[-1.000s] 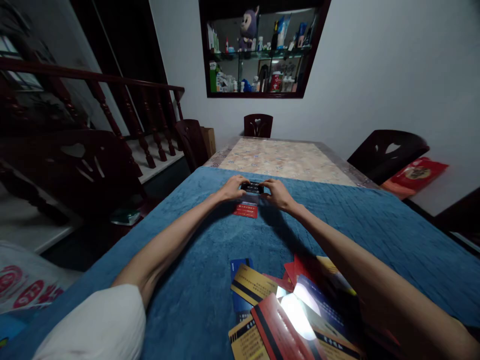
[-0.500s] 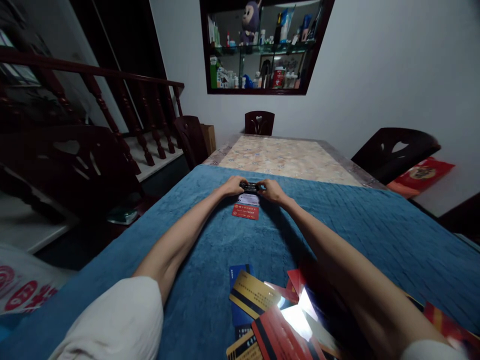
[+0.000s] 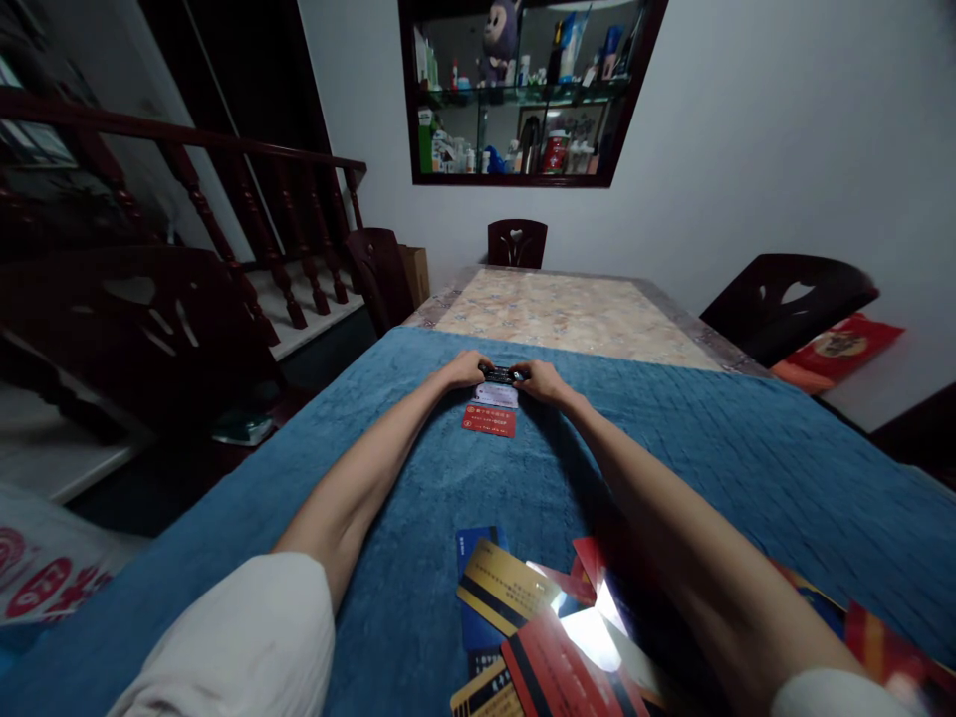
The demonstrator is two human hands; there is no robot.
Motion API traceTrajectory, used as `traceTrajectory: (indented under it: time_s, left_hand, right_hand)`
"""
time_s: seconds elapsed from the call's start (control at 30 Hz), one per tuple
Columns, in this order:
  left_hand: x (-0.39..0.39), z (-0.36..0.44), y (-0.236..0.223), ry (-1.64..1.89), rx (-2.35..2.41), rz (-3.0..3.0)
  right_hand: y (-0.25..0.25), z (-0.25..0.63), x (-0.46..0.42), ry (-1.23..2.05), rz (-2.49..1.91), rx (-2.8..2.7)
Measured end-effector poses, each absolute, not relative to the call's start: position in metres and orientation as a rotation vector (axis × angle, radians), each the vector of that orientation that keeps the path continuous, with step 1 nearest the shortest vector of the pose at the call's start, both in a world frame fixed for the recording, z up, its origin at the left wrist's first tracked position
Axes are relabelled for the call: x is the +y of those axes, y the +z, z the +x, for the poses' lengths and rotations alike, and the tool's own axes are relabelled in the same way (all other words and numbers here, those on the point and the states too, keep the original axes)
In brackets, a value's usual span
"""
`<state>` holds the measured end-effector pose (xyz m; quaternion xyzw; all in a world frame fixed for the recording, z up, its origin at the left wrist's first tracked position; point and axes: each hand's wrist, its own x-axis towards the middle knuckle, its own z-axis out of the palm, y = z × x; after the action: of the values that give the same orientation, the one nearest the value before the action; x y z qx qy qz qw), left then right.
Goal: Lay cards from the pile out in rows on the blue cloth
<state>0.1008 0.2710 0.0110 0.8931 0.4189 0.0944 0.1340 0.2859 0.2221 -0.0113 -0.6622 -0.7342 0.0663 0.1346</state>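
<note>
Both arms reach forward over the blue cloth. My left hand (image 3: 469, 368) is closed on the left end of a small black card (image 3: 497, 373), and my right hand (image 3: 539, 381) pinches its right end. Fine light markings show on the black card, which lies low at the cloth. Just nearer to me is a pale white card (image 3: 495, 396), partly overlapped at its far side. Below that a red card (image 3: 489, 420) with gold print lies flat, touching or almost touching the white one.
A loose heap of cards lies close to me, among them a gold card (image 3: 508, 588), a blue card (image 3: 478, 622) and a red striped card (image 3: 564, 667). More cards (image 3: 885, 647) lie right of my right forearm. The blue cloth (image 3: 403, 498) covers the near table; chairs stand around.
Both hands keep their hold on the black card, which has shifted only very slightly toward me. The other cards have not moved.
</note>
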Motion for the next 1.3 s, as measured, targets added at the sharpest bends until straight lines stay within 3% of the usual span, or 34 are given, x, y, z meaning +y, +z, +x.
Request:
traceTrajectory:
  time_s: [0.4, 0.7, 1.3]
  left_hand:
    - [0.274, 0.102, 0.001, 0.313, 1.196, 2.592]
    - [0.256, 0.091, 0.003, 0.573, 1.219, 2.625]
    - [0.124, 0.043, 0.008, 0.713, 0.851, 2.755]
  right_hand:
    - [-0.014, 0.288, 0.221, 0.184, -1.882, -2.145]
    - [-0.011, 0.292, 0.203, 0.110, -1.822, -2.054]
    - [0.013, 0.290, 0.086, 0.067, -1.567, -2.187]
